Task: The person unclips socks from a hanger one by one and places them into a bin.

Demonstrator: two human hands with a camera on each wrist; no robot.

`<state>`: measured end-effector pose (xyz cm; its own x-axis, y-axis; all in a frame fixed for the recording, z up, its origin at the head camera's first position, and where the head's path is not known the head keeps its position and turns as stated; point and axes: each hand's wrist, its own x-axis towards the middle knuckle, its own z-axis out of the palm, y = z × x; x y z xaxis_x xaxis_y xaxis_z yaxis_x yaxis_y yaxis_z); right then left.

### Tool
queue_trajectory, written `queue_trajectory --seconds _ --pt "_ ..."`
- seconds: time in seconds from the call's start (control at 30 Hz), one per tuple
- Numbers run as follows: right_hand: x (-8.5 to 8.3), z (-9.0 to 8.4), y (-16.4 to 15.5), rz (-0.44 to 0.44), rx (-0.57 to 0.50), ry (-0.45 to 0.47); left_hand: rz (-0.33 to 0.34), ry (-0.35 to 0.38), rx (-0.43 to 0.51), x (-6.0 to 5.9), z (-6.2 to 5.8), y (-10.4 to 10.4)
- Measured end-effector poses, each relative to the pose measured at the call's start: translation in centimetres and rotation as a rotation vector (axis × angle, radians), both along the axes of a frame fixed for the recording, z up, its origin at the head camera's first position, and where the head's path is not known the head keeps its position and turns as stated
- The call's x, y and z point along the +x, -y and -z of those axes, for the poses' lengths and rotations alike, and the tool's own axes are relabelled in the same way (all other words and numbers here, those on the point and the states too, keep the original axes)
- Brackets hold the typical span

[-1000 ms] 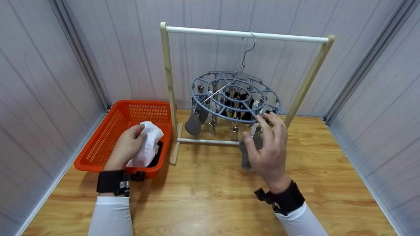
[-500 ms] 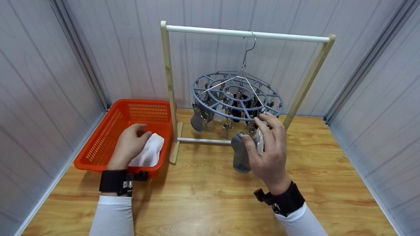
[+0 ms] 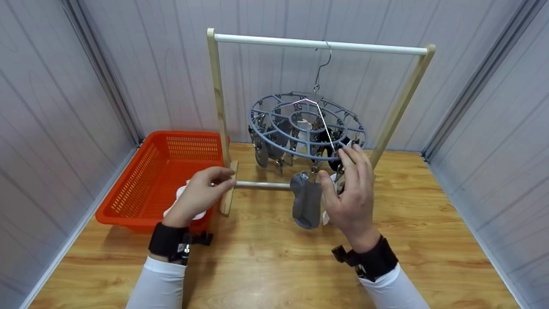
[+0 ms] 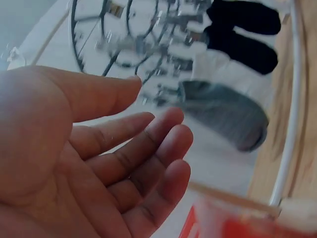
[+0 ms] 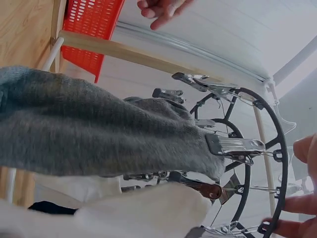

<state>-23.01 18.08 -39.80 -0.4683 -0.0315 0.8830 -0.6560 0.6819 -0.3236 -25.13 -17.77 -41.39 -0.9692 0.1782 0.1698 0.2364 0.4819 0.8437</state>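
My left hand is over the basket's right side with nothing in it, fingers and thumb apart; its bare palm shows in the left wrist view. My right hand touches the front right rim of a round blue-grey clip hanger, thumb held away from the rim. Clipped at the front hangs a grey sock, which a metal clip grips in the right wrist view. Black socks and other grey and white ones hang around the ring. A white sock in the basket is partly hidden behind my left hand.
The orange basket stands left of the rack, whose wooden left post rises at its right edge. From the white top bar the hanger hangs by a metal hook. Panel walls enclose the wooden surface.
My left hand has let go of the white sock in the basket and moved right. The hanger has turned, its front grey sock shifting left, while my right hand stays at the rim.
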Motion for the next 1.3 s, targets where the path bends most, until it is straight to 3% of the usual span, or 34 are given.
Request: queue_trajectory --seconds 0.17,0.37,0.53,0.7,0.9,1.1,1.3 --pt "0.1 0.0 0.2 -0.037 0.013 0.007 0.092 0.003 0.031 0.0 0.7 -2.5" --pt "0.2 0.0 0.5 -0.072 0.018 -0.001 0.149 -0.031 0.053 0.1 1.8 -5.4" --pt "0.4 -0.1 0.7 -0.102 0.028 -0.028 0.156 -0.043 0.098 0.3 3.0 -7.7" --pt "0.6 -0.2 0.8 -0.112 0.035 -0.042 0.155 -0.023 0.211 0.5 4.2 -9.5" --pt "0.7 -0.1 1.0 -0.127 0.041 -0.036 0.187 0.041 0.324 0.8 5.0 -10.8" --pt "0.7 0.0 1.3 -0.150 0.030 -0.055 0.211 0.087 0.347 0.8 5.8 -11.6" --pt "0.7 0.0 1.4 -0.155 0.022 -0.066 0.194 0.095 0.360 1.0 5.5 -11.7"
